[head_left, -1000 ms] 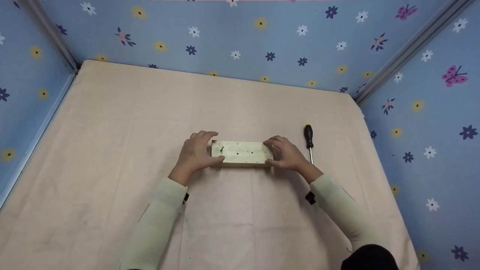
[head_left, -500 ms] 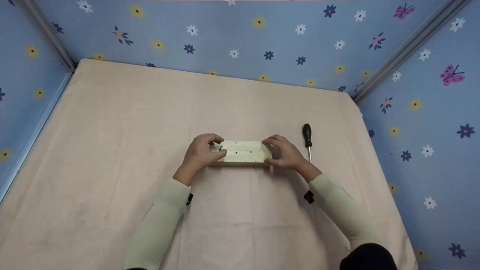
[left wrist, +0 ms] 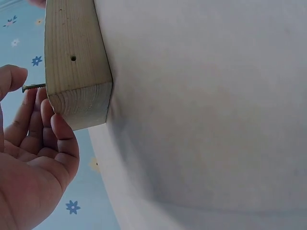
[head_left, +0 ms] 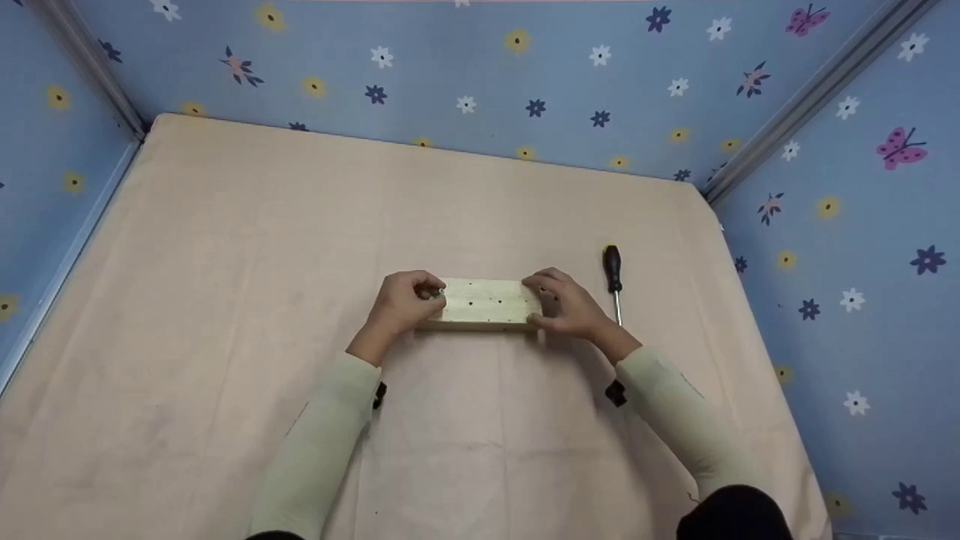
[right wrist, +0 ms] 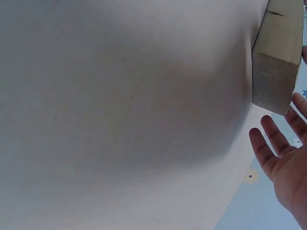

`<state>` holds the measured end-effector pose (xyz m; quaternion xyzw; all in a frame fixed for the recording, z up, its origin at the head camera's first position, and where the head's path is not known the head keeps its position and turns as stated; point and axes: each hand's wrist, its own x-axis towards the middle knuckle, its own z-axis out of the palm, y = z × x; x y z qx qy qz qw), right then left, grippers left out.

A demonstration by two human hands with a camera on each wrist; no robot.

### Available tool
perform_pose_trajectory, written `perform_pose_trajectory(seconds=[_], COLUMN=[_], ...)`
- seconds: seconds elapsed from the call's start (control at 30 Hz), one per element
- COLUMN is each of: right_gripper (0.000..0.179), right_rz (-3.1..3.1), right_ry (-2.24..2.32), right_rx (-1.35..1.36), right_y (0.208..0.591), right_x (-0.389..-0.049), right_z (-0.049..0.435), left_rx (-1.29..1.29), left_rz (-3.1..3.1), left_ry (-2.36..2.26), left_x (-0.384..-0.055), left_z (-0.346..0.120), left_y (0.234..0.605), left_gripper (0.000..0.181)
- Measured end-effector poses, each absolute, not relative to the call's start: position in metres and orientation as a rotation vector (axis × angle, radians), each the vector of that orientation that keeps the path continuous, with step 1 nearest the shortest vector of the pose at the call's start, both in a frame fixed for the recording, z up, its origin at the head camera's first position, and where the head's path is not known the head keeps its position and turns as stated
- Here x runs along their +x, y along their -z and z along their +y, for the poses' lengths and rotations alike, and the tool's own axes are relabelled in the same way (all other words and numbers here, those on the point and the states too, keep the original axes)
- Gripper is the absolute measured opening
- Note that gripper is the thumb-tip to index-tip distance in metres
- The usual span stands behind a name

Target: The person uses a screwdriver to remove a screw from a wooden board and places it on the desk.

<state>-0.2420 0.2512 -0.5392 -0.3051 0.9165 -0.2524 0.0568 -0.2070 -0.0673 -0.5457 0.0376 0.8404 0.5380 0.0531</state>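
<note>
A pale wooden block [head_left: 484,301] with small dark holes in its top lies lengthwise on the cloth. Near its left end a dark screw [left wrist: 34,86] stands up out of the top face. My left hand [head_left: 401,304] has its thumb and forefinger curled around this screw, thumb tip right by the head, while the other fingers reach the block's end in the left wrist view. At the opposite end my right hand [head_left: 574,306] grips the block between thumb on the near edge and forefinger on the far edge; its remaining fingers [right wrist: 263,146] spread beside the end face.
A screwdriver [head_left: 613,268] with a black handle lies just beyond the right hand, its shaft partly behind the wrist. Beige cloth [head_left: 300,202] covers the table. Blue flowered panels [head_left: 450,75] enclose the back and both sides.
The left hand has moved slightly right over the block's end, and its thumb and forefinger have closed in around the screw. The right hand keeps its grip on the block.
</note>
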Motion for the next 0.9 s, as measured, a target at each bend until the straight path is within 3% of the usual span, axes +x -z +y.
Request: perform_pose_trajectory(seconds=[0.9], right_gripper=[0.061], right_rz=[2.748], right_ry=[0.789], right_rx=[-0.770], right_y=[0.5363], right_x=[-0.2398], right_z=[0.2485], left_rx=[0.145], left_rz=[2.753], left_ry=[-1.472], left_x=[-0.2083], left_z=[-0.0702], left_y=[0.5490], left_gripper=[0.016])
